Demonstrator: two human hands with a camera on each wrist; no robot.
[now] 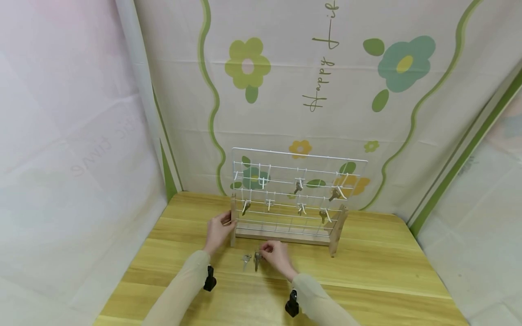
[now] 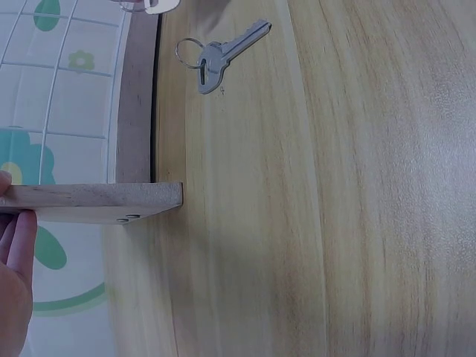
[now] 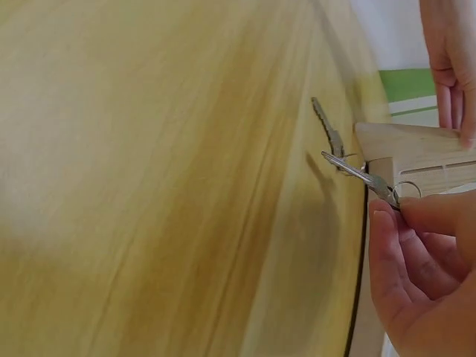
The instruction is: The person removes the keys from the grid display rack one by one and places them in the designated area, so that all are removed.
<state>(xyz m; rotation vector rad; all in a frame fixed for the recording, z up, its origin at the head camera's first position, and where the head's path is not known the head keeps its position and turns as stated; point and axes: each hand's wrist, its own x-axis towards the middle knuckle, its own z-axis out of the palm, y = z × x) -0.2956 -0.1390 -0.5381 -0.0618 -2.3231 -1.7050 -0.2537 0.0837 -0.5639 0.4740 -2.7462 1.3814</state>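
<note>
A white wire rack point(image 1: 285, 194) with hooks stands on the table, held by wooden side boards. My left hand point(image 1: 218, 231) grips the left wooden side board point(image 2: 89, 195), thumb on one face and fingers on the other. In front of the rack, my right hand point(image 1: 279, 257) pinches a silver key point(image 3: 361, 175) near its ring point(image 3: 407, 191), the blade pointing away from the fingers. A second key point(image 2: 214, 65) with a ring lies flat on the table just left of the held one. Several keys hang on the hooks, among them one point(image 1: 335, 194) at the upper right.
The rack's wooden base bar point(image 1: 281, 234) runs between the side boards. Under everything lies a wood-grain table point(image 1: 379, 271). A flower-patterned cloth point(image 1: 277, 90) hangs behind the rack, and pale cloth point(image 1: 69, 158) hangs at the left side.
</note>
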